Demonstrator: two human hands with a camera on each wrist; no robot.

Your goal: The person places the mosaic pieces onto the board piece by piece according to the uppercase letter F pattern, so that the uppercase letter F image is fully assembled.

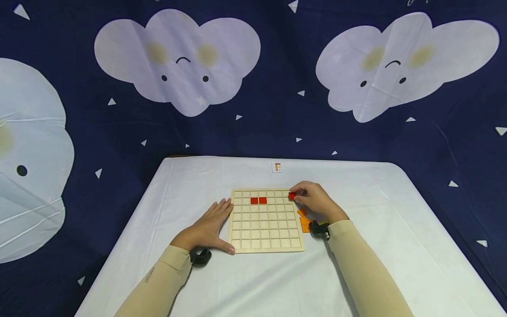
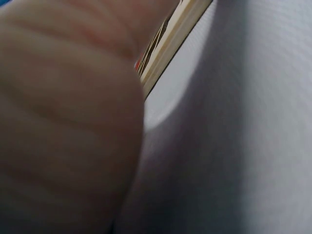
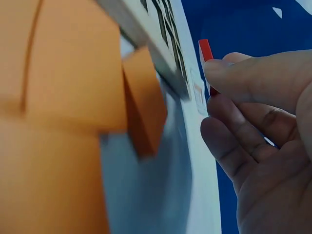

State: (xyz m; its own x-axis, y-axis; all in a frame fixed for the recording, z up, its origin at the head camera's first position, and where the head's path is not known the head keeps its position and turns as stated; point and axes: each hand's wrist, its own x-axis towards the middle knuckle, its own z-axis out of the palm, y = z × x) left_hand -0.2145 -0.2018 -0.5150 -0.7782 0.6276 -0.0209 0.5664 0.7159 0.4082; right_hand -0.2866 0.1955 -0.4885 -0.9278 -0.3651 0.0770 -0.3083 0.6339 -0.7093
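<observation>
My left hand (image 1: 207,226) flat on tablecloth, fingers straight, bracing wooden grid board (image 1: 266,220). Board holds two red tiles (image 1: 258,200) in second row, other cells bare. My right hand (image 1: 317,201) pinches red tile (image 1: 292,195) over board's far right corner; placing step, I judge. Next: lower squarely into cell. Orange tiles (image 1: 304,220) beside board.

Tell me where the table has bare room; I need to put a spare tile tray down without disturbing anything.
Bare cloth lies right of the right hand, along the near table edge between the two sleeves, and behind the board around the small card. It is crowded at the board's right edge, beside the orange tiles, and at its left, where the left hand rests.
</observation>
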